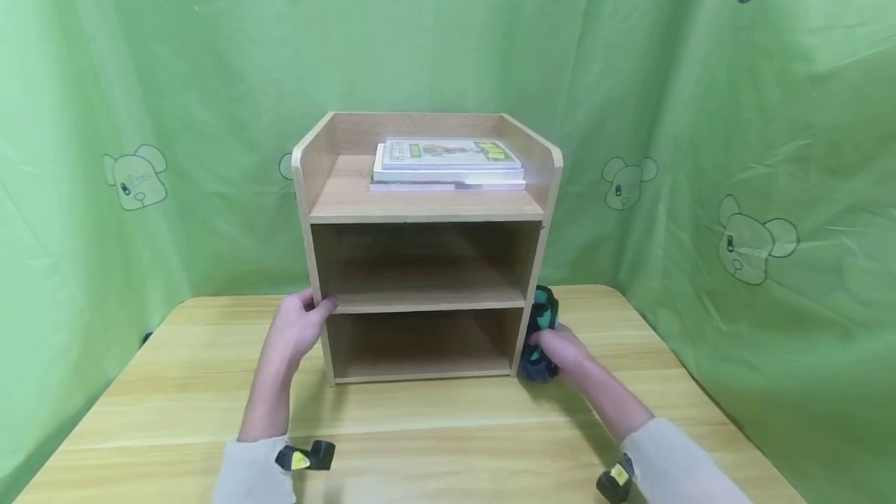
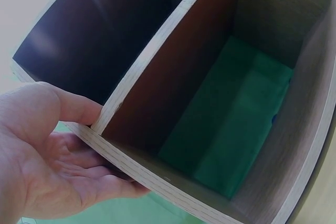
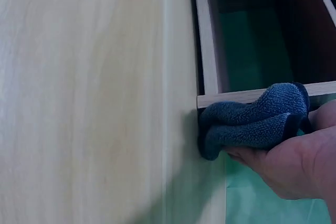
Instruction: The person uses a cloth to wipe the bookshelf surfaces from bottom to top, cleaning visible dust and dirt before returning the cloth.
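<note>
A small wooden shelf unit (image 1: 427,307) with an open top and two compartments stands on the table. My left hand (image 1: 299,325) grips its left side panel; in the left wrist view the thumb (image 2: 79,109) lies on the front edge by the middle shelf board, with the other fingers round the outer face. At the lower right side, my right hand (image 1: 563,348) holds a folded dark blue and green cloth (image 1: 539,333) against the outside of the right panel. The cloth (image 3: 257,116) looks fluffy in the right wrist view and touches the panel's front edge; it hides some of the fingers.
Several stacked books (image 1: 448,164) lie on the unit's top board. The light wooden table (image 1: 420,442) reaches out in front and to both sides. A green curtain (image 1: 735,138) printed with cartoon bears hangs behind and at the sides.
</note>
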The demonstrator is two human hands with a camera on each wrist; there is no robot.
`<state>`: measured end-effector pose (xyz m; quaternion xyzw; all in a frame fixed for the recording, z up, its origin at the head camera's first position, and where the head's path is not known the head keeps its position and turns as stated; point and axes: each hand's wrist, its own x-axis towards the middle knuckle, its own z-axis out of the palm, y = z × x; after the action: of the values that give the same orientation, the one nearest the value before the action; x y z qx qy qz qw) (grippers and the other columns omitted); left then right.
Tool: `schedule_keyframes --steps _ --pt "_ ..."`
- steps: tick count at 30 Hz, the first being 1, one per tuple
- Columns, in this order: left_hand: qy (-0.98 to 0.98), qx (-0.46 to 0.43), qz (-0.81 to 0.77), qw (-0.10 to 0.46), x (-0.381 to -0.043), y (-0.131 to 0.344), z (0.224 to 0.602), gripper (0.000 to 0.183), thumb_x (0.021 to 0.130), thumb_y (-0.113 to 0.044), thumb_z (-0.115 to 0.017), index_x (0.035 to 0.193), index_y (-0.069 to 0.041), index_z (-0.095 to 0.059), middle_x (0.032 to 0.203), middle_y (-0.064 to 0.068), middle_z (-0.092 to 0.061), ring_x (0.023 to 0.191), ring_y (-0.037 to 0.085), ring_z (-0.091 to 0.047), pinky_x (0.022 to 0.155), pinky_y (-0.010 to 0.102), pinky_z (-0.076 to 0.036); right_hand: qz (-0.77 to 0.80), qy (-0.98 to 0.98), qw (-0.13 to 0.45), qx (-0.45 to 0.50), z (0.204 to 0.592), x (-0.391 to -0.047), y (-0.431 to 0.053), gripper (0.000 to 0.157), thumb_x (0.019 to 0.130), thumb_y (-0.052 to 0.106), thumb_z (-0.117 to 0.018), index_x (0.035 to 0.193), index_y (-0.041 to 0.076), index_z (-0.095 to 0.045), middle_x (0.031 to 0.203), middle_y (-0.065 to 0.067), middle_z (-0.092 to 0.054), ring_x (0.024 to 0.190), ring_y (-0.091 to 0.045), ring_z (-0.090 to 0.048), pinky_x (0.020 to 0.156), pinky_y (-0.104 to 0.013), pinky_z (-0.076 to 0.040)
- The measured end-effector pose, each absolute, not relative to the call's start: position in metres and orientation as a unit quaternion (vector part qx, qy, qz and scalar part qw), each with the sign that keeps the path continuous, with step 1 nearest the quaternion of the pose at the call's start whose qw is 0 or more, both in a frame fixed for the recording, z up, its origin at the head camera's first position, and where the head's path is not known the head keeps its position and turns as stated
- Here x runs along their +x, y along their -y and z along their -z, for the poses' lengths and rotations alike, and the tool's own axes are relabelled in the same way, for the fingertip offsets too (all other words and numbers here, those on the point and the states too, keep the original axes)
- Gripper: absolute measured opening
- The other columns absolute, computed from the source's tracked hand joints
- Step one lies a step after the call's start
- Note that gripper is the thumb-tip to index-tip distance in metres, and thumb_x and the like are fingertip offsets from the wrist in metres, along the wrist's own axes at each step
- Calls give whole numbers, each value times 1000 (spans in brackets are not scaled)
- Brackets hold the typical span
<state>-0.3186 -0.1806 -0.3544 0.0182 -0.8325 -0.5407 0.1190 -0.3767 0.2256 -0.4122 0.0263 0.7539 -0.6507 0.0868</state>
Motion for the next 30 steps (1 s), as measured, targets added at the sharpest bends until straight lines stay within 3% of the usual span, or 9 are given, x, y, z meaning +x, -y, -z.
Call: schedule_keyframes --steps 7,12,17,23,26,30 --pt "834 18 540 108 -316 181 352 34 95 -25 -53 115 1 -61 119 21 -60 108 31 -52 94 49 -42 634 -767 92 28 415 -375 -227 35 79 -3 -52 112 -13 -45 98 -20 -59 82 -26 -62 72 -38 -55" --pt "834 19 541 109 -315 180 351 31 95 -24 -53 111 2 -62 115 20 -62 108 31 -53 94 51 -42 632 -768 98 30 413 -370 -230 34 81 -2 -53 112 -15 -47 99 -20 -59 83 -26 -62 72 -37 -55" --pt "834 19 541 110 -316 180 353 29 95 -25 -54 104 1 -63 107 17 -63 101 29 -53 91 49 -43 665 -740 96 40 411 -366 -231 40 88 2 -51 122 -16 -41 108 -23 -58 91 -27 -61 78 -38 -54" --pt "834 19 540 113 -315 179 353 28 95 -24 -54 103 1 -63 102 15 -62 97 28 -52 86 44 -44 718 -688 102 39 395 -360 -228 50 96 12 -49 135 -12 -30 110 -15 -59 96 -25 -61 85 -42 -51" --pt "833 18 542 109 -315 180 353 29 95 -24 -53 106 2 -62 106 18 -62 100 30 -53 89 47 -44 733 -671 103 32 377 -353 -228 57 97 16 -49 142 -9 -23 118 -17 -55 103 -26 -58 93 -46 -47" --pt "829 17 551 98 -314 181 352 35 96 -24 -52 117 2 -59 122 22 -58 115 33 -50 98 53 -39 741 -662 106 18 343 -345 -227 63 98 17 -47 147 -4 -15 139 -24 -39 120 -33 -46 105 -51 -35"
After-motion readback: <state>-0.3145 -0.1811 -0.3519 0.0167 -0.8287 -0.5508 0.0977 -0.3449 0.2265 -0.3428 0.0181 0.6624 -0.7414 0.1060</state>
